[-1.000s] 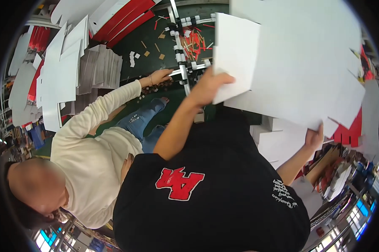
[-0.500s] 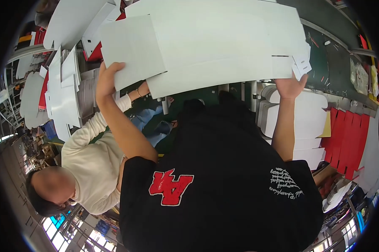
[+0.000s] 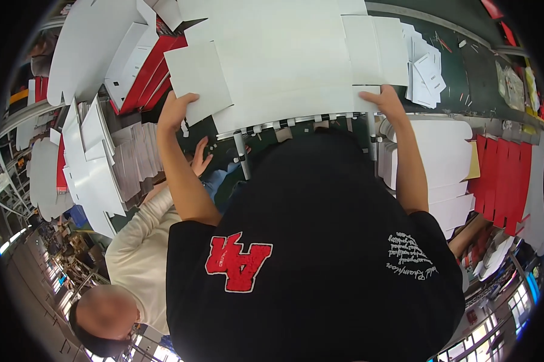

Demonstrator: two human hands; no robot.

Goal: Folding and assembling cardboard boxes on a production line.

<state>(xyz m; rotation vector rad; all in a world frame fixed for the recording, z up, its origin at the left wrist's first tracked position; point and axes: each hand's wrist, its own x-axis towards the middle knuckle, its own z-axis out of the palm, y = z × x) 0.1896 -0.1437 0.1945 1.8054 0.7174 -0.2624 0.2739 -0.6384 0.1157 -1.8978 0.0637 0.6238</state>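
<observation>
A large white cardboard box blank [image 3: 278,60] lies flat in front of me, its side flaps partly folded along creases. My left hand [image 3: 176,111] is closed on the near corner of its left flap [image 3: 199,78], thumb on top and fingers underneath. My right hand [image 3: 389,102] pinches the near right edge of the blank the same way, next to the folded right flaps [image 3: 374,51]. Just beyond my right hand lies a loose pile of small white printed sheets [image 3: 426,69].
A person in a cream top [image 3: 142,247] is at my left, one hand [image 3: 200,158] below my left forearm. Stacked white cardboard [image 3: 142,157] and red-sided boxes [image 3: 154,72] stand left. At right are white blanks [image 3: 435,145], red cardboard pieces [image 3: 501,181] and a clear plastic bag [image 3: 511,90].
The right end of the blank now shows flaps folded inward, and my right hand has moved left to its edge. The paper pile is uncovered. The other person's hand has left the blank.
</observation>
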